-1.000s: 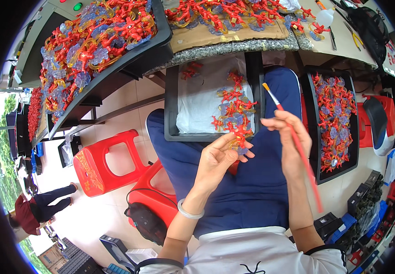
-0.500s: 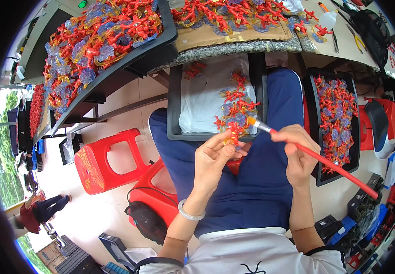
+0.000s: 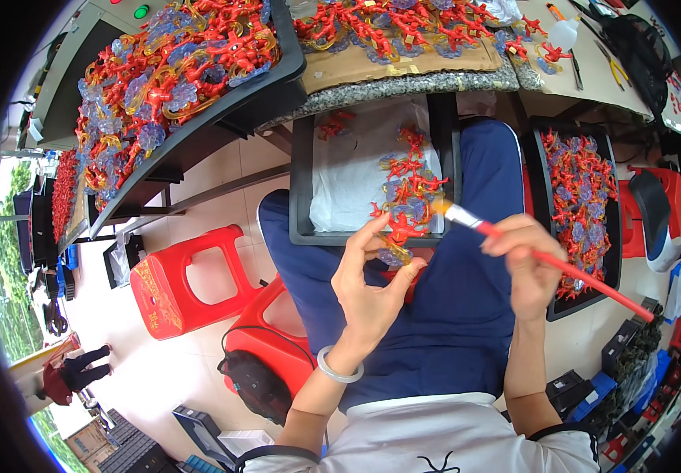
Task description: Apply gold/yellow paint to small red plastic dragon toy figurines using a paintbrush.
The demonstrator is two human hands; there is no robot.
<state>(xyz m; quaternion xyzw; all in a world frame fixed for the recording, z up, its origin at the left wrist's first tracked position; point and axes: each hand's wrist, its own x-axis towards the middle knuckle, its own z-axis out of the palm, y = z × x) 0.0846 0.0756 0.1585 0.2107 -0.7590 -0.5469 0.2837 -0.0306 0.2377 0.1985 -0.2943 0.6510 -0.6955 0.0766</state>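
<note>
My left hand [image 3: 370, 290], wearing a pale bangle, pinches a small red toy figurine [image 3: 396, 254] by its translucent purple and yellow base, between thumb and fingers. In my right hand [image 3: 528, 264], slightly blurred, is a paintbrush [image 3: 585, 290] with a red handle and a silver ferrule. Its yellowish bristles point left and lie just up and right of the figurine; I cannot tell whether they touch it. Behind the figurine, a black tray [image 3: 303, 181] with a white liner rests by my lap. Several similar figurines [image 3: 413, 177] are lined up along its right side.
A large black bin [image 3: 293, 59] heaped with figurines stands at the far left, beside a worktable [image 3: 419, 85] carrying more. Another filled black tray [image 3: 544, 293] is right of my leg. A red stool [image 3: 191, 276] stands left, and pliers [image 3: 615, 71] lie far right.
The figurine has been turned and tilted in my left fingers, so its base now shows toward me. My right hand and the brush have shifted slightly right.
</note>
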